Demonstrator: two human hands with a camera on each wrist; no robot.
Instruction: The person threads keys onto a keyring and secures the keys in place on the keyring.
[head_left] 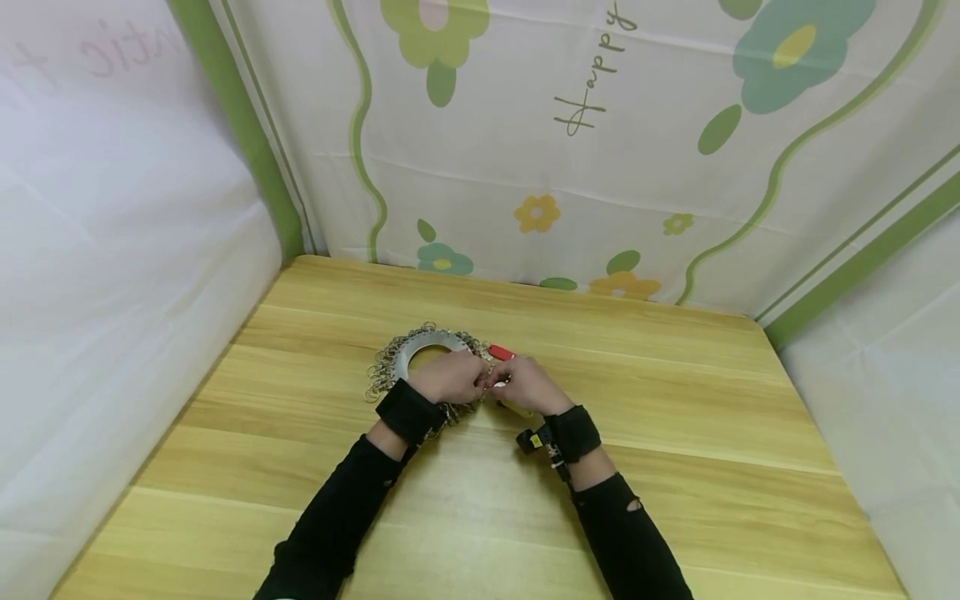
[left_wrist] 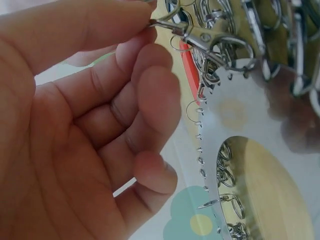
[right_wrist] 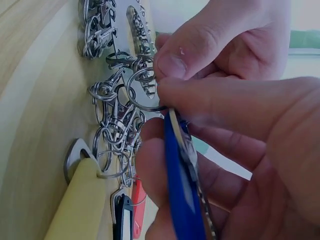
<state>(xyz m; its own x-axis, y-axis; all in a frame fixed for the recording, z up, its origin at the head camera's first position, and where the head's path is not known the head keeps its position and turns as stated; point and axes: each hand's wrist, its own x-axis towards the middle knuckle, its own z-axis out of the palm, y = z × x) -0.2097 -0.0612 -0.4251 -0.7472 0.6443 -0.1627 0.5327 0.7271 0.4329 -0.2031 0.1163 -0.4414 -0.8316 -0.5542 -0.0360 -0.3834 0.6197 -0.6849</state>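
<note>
A flat silver ring plate [head_left: 450, 340] lies on the table with many metal clasps and split rings hanging round its edge. Beside its right side, my left hand [head_left: 453, 379] and right hand [head_left: 531, 386] meet at the fingertips. The left thumb and index finger pinch the end of a small metal clasp [left_wrist: 200, 40] in the left wrist view; its other fingers are half curled. In the right wrist view, a split ring [right_wrist: 131, 92] runs into the pinched fingertips. My right hand holds a blue key tag [right_wrist: 174, 175], with a toothed metal piece, seemingly a key, against it.
A red key tag [head_left: 501, 352] lies right of the plate. A yellow tag [right_wrist: 80, 205] and a black tag [right_wrist: 123, 215] lie close below the hands. The wooden table [head_left: 675, 483] ends at a flowered cloth wall [head_left: 480, 183].
</note>
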